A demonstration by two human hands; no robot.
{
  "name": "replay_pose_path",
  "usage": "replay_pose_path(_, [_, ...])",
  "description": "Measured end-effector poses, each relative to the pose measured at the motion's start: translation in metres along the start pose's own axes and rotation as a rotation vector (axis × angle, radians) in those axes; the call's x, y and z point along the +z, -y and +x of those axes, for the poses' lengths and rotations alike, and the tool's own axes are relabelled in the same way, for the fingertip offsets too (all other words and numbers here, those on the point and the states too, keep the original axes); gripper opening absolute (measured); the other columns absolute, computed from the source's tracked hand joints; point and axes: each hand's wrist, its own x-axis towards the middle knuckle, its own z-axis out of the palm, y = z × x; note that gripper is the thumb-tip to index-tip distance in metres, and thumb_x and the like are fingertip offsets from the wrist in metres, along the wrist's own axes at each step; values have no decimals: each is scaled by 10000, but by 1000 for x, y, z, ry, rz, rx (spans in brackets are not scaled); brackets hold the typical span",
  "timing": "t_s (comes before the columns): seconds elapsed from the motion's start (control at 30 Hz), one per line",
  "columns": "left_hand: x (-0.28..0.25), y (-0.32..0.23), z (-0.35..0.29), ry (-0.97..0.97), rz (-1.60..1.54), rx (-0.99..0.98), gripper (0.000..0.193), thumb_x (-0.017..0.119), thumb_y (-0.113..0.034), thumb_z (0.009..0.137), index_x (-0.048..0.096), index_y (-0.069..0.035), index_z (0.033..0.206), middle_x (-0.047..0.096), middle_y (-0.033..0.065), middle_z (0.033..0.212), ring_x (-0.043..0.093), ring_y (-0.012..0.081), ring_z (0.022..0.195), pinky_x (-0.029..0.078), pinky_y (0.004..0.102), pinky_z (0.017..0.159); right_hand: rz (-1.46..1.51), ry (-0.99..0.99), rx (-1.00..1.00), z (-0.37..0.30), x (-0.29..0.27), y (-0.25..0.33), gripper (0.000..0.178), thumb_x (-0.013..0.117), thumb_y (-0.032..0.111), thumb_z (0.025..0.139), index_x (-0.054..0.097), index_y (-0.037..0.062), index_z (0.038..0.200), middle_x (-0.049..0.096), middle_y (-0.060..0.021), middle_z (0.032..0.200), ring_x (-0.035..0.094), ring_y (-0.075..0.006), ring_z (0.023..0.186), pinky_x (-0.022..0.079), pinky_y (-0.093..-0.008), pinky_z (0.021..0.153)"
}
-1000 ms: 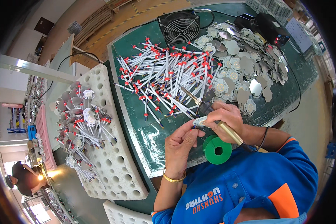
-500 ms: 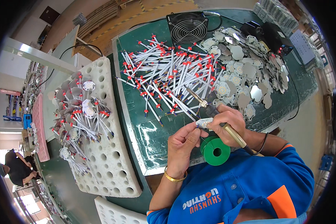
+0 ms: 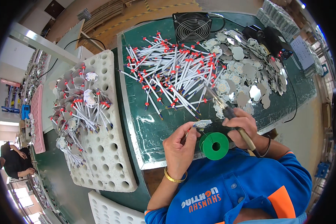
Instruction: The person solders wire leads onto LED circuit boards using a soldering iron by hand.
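pinched at its edge, the board (image 3: 203, 123) is held by the left hand (image 3: 180, 147) alone, raised over the near side of the green table (image 3: 158, 128). we find the right hand (image 3: 243, 125) wrapped around the iron (image 3: 229, 112); half a second ago its fingers were at the board too, and we now note a plain gap between them. we judge that this ends the two-handed hold, leaving the left hand to steady the board. we cannot tell from this view whether any joint on it is complete.

the iron's tip points away from the board, toward the wires (image 3: 175, 72); contact there we cannot confirm. just beside the board, on its near side, is the green spool (image 3: 221, 143). further out, we record the loose boards (image 3: 242, 74) heaped right of the wires and the foam block (image 3: 110, 156) to the left. beyond are the fan (image 3: 192, 30) and, at far left, a co-worker (image 3: 16, 160).
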Motion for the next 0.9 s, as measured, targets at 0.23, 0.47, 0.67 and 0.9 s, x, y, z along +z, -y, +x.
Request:
replay_pose_path(0.23, [0,0,-6,7,273,144,169,596,-23,782,645,-20,944,606,58,637,542,99,524,421,226,501,143,11,-109,4,-17,14,239,611,156,766,540,-3,930,461,-74,623,473,-239,518,381,-339,459])
replay_pose_path(0.47, [-2,-2,-6,61,343,231,166,563,1,806,636,8,955,633,63,682,594,75,606,454,195,542,271,155,-147,6,-28,21,227,600,30,644,590,51,870,449,-32,616,467,-193,496,387,-316,488])
replay_pose_path(0.67, [1,-7,-5,32,335,232,181,602,-1,744,651,-29,917,567,66,607,502,146,494,412,260,489,270,188,-115,2,-27,19,229,553,34,633,592,117,842,402,-14,599,439,-175,473,381,-317,501])
replay_pose_path(0.9, [0,-7,-5,39,348,234,184,604,9,735,652,-27,909,547,67,591,474,145,476,394,260,471,283,231,-127,6,-27,18,282,583,-24,543,622,86,800,423,-11,595,450,-191,463,366,-306,472])
